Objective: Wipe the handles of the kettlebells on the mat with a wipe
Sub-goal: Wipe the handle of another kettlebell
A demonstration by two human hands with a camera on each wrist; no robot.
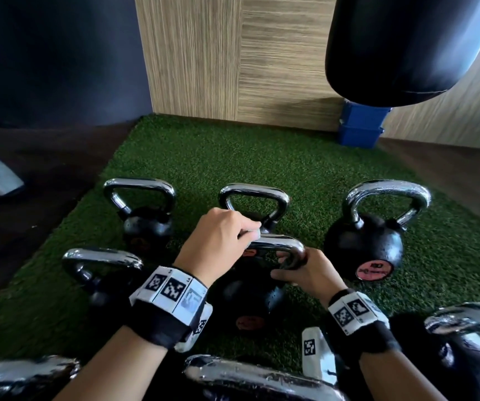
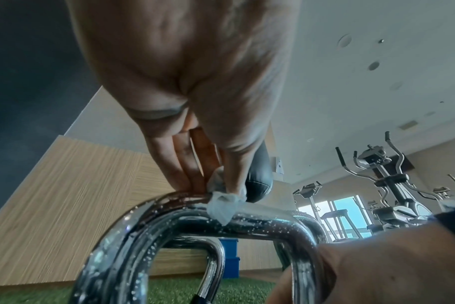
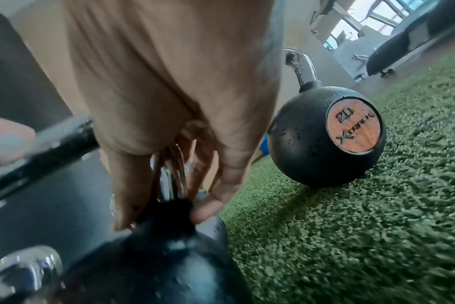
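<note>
The wipe (image 2: 222,207), a small white crumpled scrap, sits on the top bar of a chrome handle (image 1: 279,246), pinched there by the left hand (image 1: 218,244) between thumb and fingertips (image 2: 192,181). That handle belongs to the middle kettlebell (image 1: 250,296) in the near row on the green mat (image 1: 262,157), and it is beaded with droplets (the left wrist view shows them best). The right hand (image 1: 308,272) is wrapped around the handle's right-hand bend, fingers curled over the chrome where it drops toward the black ball, thumb low near the neck.

Around it stand more kettlebells, all black with chrome handles: one to the left (image 1: 102,273), two further back (image 1: 143,215) (image 1: 254,204), and a bigger one to the right (image 1: 369,241) with a round reddish label marked 20 (image 3: 355,127). Blurred chrome handles cross the bottom edge of the head view. Both wrists wear black bands with white coded tags.

Beyond the mat rise a wood-grain wall panel (image 1: 233,53), a blue box (image 1: 362,125) at its foot, and a black punching bag (image 1: 401,44) hanging above that. Exercise machines (image 2: 392,185) stand far off by a window.
</note>
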